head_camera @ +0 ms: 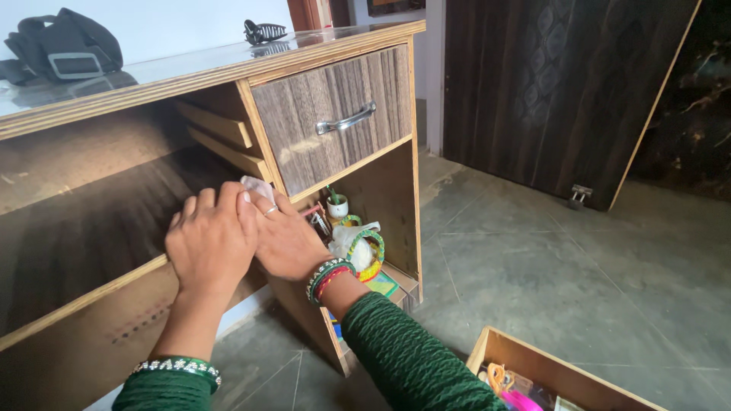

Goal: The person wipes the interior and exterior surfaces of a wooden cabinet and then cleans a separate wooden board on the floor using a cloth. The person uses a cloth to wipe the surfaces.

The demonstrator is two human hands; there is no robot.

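Cloth, a small white scrap [256,188], peeks out just above the fingertips of the right hand [288,242], pressed against the upright wooden panel of the desk [263,144] beneath the shut drawer [335,114]. It looks thin, soft and very light, likely to crumple and slip, so it is best pinned flat under the fingers or pinched at a free corner. The right hand lies mostly flat with fingers extended over the cloth; whether it truly grips it cannot be told. The left hand [209,247] rests just beside it, touching, fingers curled loosely over the shelf edge, holding nothing visible. Both wrists wear beaded bangles and green knit sleeves. Just beyond the right hand, in the lower compartment, sit a small white pot [337,205], a white bundle [356,245] and a flat green packet [383,285]. Well below the right arm, an open wooden box [495,350] holds bright orange and pink items. Far above the left hand, a dark bag [65,46] lies on the glass top.
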